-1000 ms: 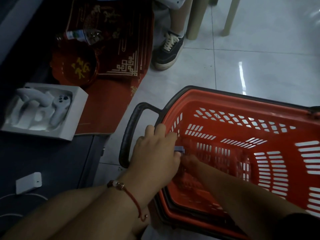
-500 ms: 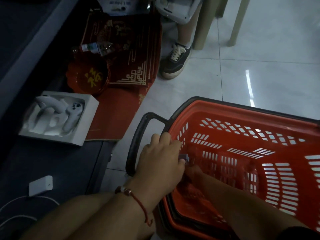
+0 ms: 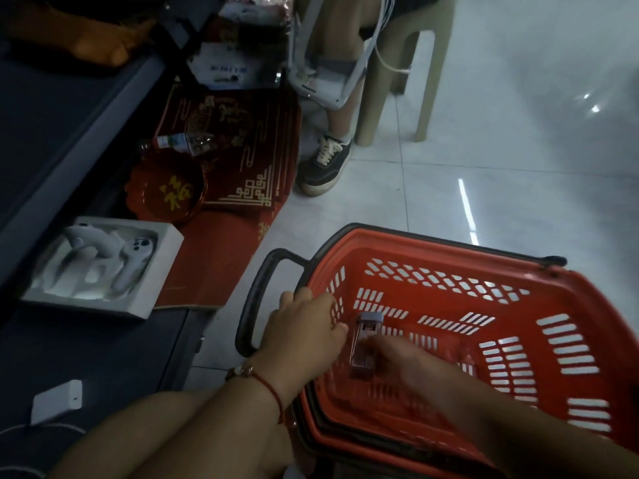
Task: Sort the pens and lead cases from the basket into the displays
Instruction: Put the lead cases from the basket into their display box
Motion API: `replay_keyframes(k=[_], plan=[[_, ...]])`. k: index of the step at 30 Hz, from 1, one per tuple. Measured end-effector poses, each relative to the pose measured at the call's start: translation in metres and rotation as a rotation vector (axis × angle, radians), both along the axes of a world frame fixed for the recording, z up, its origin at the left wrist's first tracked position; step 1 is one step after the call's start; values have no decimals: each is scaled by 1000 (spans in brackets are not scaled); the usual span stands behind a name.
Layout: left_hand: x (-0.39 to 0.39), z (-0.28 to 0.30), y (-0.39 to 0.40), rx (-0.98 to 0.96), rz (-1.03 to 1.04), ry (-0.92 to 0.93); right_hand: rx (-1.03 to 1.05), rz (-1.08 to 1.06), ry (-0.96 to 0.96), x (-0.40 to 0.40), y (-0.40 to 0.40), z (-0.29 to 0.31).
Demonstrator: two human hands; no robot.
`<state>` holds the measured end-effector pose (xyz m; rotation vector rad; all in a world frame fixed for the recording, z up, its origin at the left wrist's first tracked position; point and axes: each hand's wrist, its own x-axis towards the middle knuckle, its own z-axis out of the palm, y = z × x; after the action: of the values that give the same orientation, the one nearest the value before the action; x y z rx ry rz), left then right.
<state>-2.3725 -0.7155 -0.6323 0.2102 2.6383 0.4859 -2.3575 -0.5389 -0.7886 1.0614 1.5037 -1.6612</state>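
A red plastic basket [image 3: 449,247] with a black handle [image 3: 254,299] stands on the floor in front of me. My right hand [image 3: 392,357] reaches down inside it and holds the lower end of a small grey lead case [image 3: 367,335], which points up toward the near-left wall. My left hand [image 3: 304,330], with a red cord bracelet on the wrist, lies over the basket's left rim with its fingers curled on the edge. Its thumb is close to the case. My arms hide the basket floor near me; no pens show.
To the left, a dark low shelf [image 3: 69,357] carries a white box of controllers [image 3: 103,267] and a white charger [image 3: 57,401]. Behind lie red trays [image 3: 235,157] and a bottle [image 3: 179,143]. A seated person's shoe [image 3: 325,167] and a beige chair leg [image 3: 428,95] stand on the white tiles.
The view has tilted up and back. The lead case, pinched at my left fingertips before, now stands out in my right hand, further inside the basket.
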Motion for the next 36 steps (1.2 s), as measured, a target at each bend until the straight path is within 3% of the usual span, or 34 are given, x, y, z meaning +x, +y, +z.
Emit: replay_keyframes(k=[5,10,15,19,28,36], plan=[[3,13,4,175,133,-66,46,114,229,10,17,94],[13,35,9,489,305,-213,-52,157,415,11,9,165],[31,65,14,1095,438,-440,-113,248,551,20,-12,223],[43,86,6,1357,561,-486,-90,310,648,27,-28,253],[91,127,-30,1562,681,-372,106,502,898,54,-67,302],[148,168,-98,1603,772,-129,-105,555,946,82,-126,344]])
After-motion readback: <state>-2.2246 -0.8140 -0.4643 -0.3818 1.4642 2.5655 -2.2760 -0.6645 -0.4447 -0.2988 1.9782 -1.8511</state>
